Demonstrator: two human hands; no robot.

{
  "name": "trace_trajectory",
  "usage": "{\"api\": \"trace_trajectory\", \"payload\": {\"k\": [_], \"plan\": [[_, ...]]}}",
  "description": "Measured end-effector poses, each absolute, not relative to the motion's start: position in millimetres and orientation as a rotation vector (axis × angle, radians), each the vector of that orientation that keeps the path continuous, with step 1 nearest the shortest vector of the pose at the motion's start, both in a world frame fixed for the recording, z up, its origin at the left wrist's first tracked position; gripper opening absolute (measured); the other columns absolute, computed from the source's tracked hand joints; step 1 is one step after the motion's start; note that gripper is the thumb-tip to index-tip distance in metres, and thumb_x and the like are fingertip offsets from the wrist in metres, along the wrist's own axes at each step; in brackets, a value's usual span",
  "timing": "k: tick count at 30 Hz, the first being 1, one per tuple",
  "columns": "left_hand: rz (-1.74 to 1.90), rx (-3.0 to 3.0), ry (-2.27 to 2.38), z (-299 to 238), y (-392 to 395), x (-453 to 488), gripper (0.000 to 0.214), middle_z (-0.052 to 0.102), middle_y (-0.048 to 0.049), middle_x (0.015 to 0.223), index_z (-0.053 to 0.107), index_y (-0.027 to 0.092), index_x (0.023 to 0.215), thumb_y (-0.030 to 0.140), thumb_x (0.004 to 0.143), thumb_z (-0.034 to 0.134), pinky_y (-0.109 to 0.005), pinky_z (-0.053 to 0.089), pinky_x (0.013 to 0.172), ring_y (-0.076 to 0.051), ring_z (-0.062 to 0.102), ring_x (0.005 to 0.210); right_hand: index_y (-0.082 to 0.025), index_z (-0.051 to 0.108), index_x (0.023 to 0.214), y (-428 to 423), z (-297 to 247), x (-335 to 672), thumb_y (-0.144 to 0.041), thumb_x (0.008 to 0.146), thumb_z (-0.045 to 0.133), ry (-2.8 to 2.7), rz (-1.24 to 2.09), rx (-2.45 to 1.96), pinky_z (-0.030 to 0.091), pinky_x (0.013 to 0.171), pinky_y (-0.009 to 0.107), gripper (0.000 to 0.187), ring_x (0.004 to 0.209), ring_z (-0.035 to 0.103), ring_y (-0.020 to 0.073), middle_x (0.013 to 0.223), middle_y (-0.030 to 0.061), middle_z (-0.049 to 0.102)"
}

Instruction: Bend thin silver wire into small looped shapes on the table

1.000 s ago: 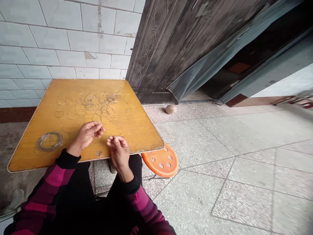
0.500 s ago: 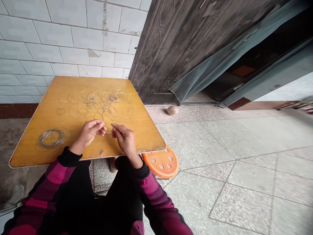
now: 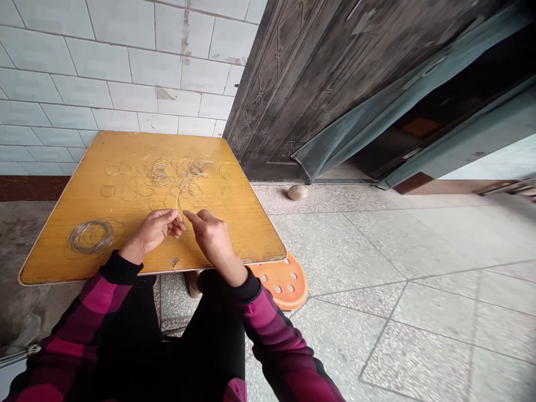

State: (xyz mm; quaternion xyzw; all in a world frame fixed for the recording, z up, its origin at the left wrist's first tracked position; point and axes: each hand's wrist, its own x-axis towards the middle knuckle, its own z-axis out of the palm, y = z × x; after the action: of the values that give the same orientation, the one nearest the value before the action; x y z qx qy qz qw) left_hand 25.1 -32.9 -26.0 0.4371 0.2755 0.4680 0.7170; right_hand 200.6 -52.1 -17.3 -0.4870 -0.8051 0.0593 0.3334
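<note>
Above the near part of the yellow table (image 3: 238, 223), my left hand (image 3: 157, 231) pinches a thin piece of wire (image 3: 177, 202) between thumb and fingers, one end pointing up. Close on its right is my right hand (image 3: 213, 237), fingers curled and index finger reaching to the wire; its grip on the wire is partly hidden. Beyond both hands lie several bent wire loops (image 3: 128, 191) and tangled wire pieces (image 3: 159, 170). A coil of grey wire (image 3: 90, 237) rests on the table to the left of my left hand.
A white tiled wall (image 3: 129, 95) stands behind the table, with a dark carved door (image 3: 276, 111) to its right. An orange stool (image 3: 288, 285) with holes sits below the table's right corner. A roundish object (image 3: 297, 192) lies on the floor by the doorway curtain (image 3: 335, 139).
My right hand has moved slightly left, its index finger closer to my left fingers. The wire in my left hand now stands up more plainly. The view has shifted a little.
</note>
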Motion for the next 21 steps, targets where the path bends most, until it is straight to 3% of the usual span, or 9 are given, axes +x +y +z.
{"api": "trace_trajectory", "payload": {"k": [7,21], "plan": [[0.964,1.0,0.606,-24,-33,23,0.027,0.068,-0.0104,0.068,0.07,0.011,0.069,0.037,0.075,0.072,-0.026,0.043,0.052,-0.014,0.058,0.054,-0.03,0.066,0.117,-55,-16,201,-0.01,0.089,0.043,-2.101,0.224,-1.208,0.038,0.058,0.022,0.042,0.06,0.044,0.0123,0.076,0.0037,0.055],[1.031,1.126,0.701,-20,-32,23,0.022,0.065,-0.0079,0.065,0.07,0.012,0.067,0.033,0.071,0.074,-0.025,0.04,0.054,-0.013,0.055,0.056,-0.019,0.069,0.099,-48,-18,191,-0.022,0.094,0.044,-1.923,0.329,-1.167,0.04,0.054,0.022,0.026,0.053,0.052,0.0099,0.078,0.0051,0.061]]}}
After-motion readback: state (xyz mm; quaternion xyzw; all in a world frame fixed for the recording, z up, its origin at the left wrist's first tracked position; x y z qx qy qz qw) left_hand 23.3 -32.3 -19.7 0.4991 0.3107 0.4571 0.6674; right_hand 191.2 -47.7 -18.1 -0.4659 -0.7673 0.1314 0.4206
